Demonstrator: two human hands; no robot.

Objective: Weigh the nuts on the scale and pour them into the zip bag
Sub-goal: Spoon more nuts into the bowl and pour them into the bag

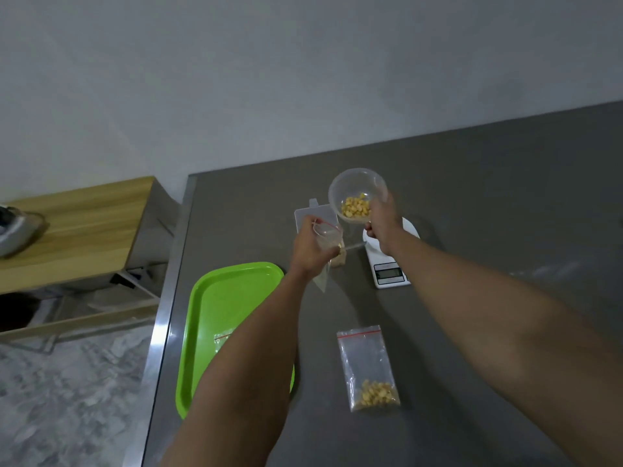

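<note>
My right hand (382,222) grips a clear plastic bowl (354,187), tilted toward the left, with yellow nuts (354,207) lying at its lower rim. My left hand (312,246) holds a clear zip bag (328,235) with a red strip, its mouth open just below the bowl's rim. A few nuts lie at the bag's bottom. The white scale (391,266) stands on the grey table under my right wrist, its platform bare. A second zip bag (367,365) with nuts in it lies flat nearer to me.
A green tray (215,305) sits at the table's left edge with a zip bag (223,338) on it, partly under my left forearm. A clear lidded container (312,214) stands behind my left hand. A wooden bench (77,224) is left of the table.
</note>
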